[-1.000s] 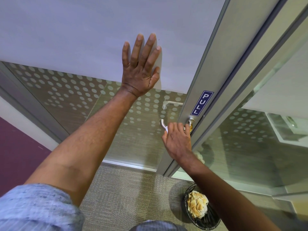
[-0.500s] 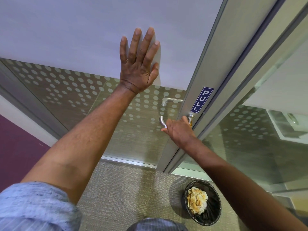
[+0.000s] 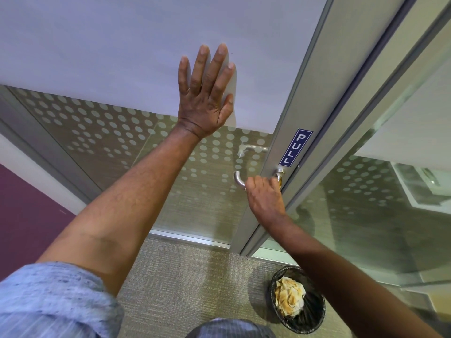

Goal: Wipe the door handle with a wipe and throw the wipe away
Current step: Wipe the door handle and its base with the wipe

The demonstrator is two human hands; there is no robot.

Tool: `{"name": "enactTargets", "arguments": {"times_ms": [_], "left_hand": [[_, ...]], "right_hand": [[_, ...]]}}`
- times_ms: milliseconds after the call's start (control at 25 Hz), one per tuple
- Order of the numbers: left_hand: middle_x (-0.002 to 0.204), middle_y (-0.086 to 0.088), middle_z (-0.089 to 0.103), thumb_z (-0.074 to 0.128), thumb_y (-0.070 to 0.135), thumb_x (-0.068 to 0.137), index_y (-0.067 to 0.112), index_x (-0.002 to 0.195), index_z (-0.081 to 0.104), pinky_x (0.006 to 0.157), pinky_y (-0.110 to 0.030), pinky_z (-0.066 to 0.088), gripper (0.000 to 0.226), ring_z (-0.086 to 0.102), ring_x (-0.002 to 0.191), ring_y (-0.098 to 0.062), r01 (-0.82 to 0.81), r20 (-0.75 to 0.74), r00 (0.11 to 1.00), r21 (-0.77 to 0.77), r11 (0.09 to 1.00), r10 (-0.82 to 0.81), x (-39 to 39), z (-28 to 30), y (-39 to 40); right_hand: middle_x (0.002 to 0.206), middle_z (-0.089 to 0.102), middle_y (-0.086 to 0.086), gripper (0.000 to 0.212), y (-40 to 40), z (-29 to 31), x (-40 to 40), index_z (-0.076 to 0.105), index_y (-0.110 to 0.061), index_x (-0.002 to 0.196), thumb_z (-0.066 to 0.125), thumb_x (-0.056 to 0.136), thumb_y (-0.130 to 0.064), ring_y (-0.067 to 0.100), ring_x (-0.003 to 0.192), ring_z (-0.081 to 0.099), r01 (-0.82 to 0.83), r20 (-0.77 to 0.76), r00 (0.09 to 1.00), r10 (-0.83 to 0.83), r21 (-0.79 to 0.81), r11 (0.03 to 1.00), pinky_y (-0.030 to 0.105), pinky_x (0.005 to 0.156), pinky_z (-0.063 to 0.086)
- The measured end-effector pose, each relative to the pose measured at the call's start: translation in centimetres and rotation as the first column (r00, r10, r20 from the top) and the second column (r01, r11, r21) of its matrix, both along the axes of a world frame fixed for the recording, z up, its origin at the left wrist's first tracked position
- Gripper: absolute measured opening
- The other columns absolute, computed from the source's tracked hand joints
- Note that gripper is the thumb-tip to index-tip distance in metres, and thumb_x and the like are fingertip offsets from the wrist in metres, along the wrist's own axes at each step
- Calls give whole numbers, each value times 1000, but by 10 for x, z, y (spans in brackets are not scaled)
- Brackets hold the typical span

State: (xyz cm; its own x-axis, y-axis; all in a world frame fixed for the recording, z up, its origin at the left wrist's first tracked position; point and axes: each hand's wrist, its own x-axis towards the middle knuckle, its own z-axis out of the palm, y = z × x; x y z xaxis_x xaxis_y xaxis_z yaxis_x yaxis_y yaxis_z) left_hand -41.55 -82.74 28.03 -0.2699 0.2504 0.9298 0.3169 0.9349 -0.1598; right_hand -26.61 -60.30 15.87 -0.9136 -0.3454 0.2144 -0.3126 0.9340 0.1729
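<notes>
A glass door (image 3: 102, 57) fills most of the view, its upper part frosted white and its lower part clear with a pattern of pale dots, through which carpet shows. Its metal frame (image 3: 314, 98) runs down on a slant at the right, and another glass panel (image 3: 380, 203) stands beyond that. The floor in front is grey-beige carpet (image 3: 185, 284). The left arm, in a rolled blue sleeve (image 3: 48, 301), reaches up to the door, where the left hand (image 3: 205, 103) lies flat against the frosted glass with its fingers spread and nothing in it. A black mesh bin (image 3: 314, 320) stands on the carpet just below the right forearm (crumpled yellowish paper (image 3: 289, 298) lies inside it). The right hand (image 3: 264, 196) is curled closed over the door handle (image 3: 239, 180), a bent steel lever of which only the curved end shows to the left of the knuckles; the wipe itself is hidden under the fingers, so I cannot tell how it sits in the grip. A small blue PULL sign (image 3: 295, 147) is stuck on the frame just above the handle's round mount.
</notes>
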Motion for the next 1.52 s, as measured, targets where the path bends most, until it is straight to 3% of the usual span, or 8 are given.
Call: {"name": "enactTargets", "arguments": {"times_ms": [200,480,600,800,920,1120,1360,1520], "left_hand": [[168,-11,16,40,40,106,22,164,14,131,-57,-4,67,-1,164,-31,9,-13,1000,-12,1000,-9,2,1,0],[166,-14,22,39,39,106,18,160,22,131,-56,-4,60,15,159,-40,-1,-25,1000,-28,1000,1,2,0,1],[165,-15,23,38,39,106,17,160,23,130,-56,-4,60,17,158,-41,0,-23,1000,-25,1000,0,2,1,1],[164,-16,26,39,38,106,17,159,24,130,-55,-4,59,21,154,-42,14,-25,1000,-19,1000,-14,7,3,2],[164,-15,24,40,38,106,18,159,22,130,-56,-4,60,6,162,-31,18,-8,1000,-12,1000,-18,9,3,1],[163,-16,27,38,39,106,17,158,25,130,-55,-4,58,24,151,-44,1,-16,1000,-36,999,-1,7,3,1],[164,-16,26,39,38,106,17,159,25,130,-55,-4,59,22,151,-43,-2,-14,1000,-32,999,1,7,4,1],[164,-16,26,40,38,106,16,158,26,130,-55,-4,58,23,151,-44,-4,-11,1000,-38,999,4,8,3,2]], "right_hand": [[54,37,-7,57,4,29,-24,48,-17,95,15,96,-63,13,44,33,-149,223,968,117,133,980,41,85,37],[85,53,5,3,25,-8,-1,51,-14,101,54,101,-16,25,74,55,-120,-102,987,122,25,993,41,83,43],[80,55,4,16,29,-5,-6,50,-14,98,51,104,-28,24,68,55,-128,-84,988,132,49,991,42,85,44],[74,65,2,51,22,21,-22,51,-14,98,28,103,-60,24,64,61,-166,213,967,137,123,979,42,94,37],[79,61,4,40,23,13,-11,51,-14,100,31,107,-49,25,69,60,-114,95,990,105,94,989,42,92,40],[93,52,9,13,27,-11,7,50,-10,111,41,100,-9,27,83,54,-62,-99,993,68,59,996,42,84,44],[74,58,4,39,29,9,-15,51,-14,93,36,106,-48,25,62,59,-172,13,985,172,144,974,43,87,45],[80,52,3,28,34,-5,-8,51,-15,96,40,108,-38,24,69,54,-176,-91,979,180,47,983,40,84,42]]}}
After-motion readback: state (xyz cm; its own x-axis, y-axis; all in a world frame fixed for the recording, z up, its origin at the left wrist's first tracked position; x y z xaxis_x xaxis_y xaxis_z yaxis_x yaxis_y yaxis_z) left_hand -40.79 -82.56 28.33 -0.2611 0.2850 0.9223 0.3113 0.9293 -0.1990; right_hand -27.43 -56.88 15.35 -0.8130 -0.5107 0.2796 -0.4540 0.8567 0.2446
